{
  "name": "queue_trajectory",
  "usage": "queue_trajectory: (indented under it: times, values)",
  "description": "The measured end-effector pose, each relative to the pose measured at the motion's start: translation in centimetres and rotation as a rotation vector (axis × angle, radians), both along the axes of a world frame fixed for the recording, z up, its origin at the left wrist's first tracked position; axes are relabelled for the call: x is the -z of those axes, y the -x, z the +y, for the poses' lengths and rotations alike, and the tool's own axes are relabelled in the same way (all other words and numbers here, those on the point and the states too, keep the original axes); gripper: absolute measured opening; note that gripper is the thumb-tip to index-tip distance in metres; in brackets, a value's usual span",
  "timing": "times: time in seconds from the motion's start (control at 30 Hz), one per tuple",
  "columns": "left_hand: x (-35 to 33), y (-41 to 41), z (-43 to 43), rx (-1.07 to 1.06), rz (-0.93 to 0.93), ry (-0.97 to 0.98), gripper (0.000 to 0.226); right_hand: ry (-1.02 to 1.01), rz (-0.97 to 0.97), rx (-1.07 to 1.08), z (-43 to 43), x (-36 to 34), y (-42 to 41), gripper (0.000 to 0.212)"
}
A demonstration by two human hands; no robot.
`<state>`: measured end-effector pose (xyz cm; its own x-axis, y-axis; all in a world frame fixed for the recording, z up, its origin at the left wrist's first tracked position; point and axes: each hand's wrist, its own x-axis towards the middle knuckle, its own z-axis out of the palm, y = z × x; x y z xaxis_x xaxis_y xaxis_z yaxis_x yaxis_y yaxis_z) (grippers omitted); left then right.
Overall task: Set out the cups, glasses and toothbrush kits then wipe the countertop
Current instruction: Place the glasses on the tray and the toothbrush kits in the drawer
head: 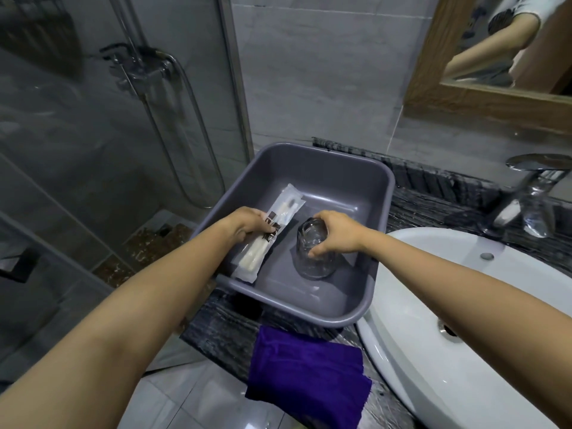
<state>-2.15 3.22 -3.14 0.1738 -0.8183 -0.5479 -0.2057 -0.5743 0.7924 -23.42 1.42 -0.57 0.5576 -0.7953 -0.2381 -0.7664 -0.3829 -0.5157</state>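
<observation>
The grey tub (312, 168) is my landmark: it sits on the dark stone countertop (439, 193), its near left corner jutting over the counter's edge, so I would not lean on that side. To the tub's right is the white basin (464, 351), close against its wall, which leaves little bare stone there for setting things down; the open strip runs behind the tub toward the tap (532, 171). Just in front of the tub lies the purple cloth (306, 376) (handy for the wiping, I judge). Inside the tub, my right hand (337, 233) is closed round the glass (315, 255), fingers over its rim to lift it straight up clear of the wall. My left hand (247, 222) pinches the wrapped toothbrush kit (266, 236), which rests propped across the tub's left rim.
</observation>
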Motion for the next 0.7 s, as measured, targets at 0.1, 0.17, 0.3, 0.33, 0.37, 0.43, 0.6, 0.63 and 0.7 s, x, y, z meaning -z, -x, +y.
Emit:
queue_trajectory:
  times: [0.1,0.17,0.3,0.33,0.37,0.43,0.6,0.63,0.7]
  values:
    - [-1.3,0.3,-0.2,0.043,0.086,0.021,0.017,0.019,-0.008,0.027,-0.4,-1.5,1.2,0.067]
    - [-2.6,0.8,-0.5,0.081,0.133,0.022,0.017,0.028,-0.01,0.041,-0.8,-2.8,2.0,0.073]
    - [-5.5,2.5,-1.4,0.128,0.18,0.055,0.019,0.052,-0.018,0.065,-1.6,-6.0,3.7,0.088]
    - [-6.4,3.1,-1.8,0.139,0.19,0.068,0.019,0.065,-0.021,0.071,-1.8,-7.0,4.1,0.089]
    - [-7.2,3.6,-2.1,0.154,0.2,0.082,0.018,0.082,-0.02,0.077,-2.0,-8.0,4.6,0.09]
    - [-9.0,4.9,-3.0,0.197,0.219,0.103,0.016,0.118,-0.014,0.093,-2.4,-10.2,5.9,0.091]
    - [-12.7,8.9,-5.4,0.263,0.249,0.142,0.013,0.164,-0.02,0.164,-2.8,-15.4,10.7,0.091]
    - [-13.3,9.9,-5.8,0.271,0.251,0.149,0.012,0.164,-0.021,0.177,-2.7,-16.4,11.9,0.093]
    - [-14.4,12.2,-6.6,0.298,0.264,0.157,0.01,0.175,-0.016,0.204,-2.5,-17.9,14.5,0.095]
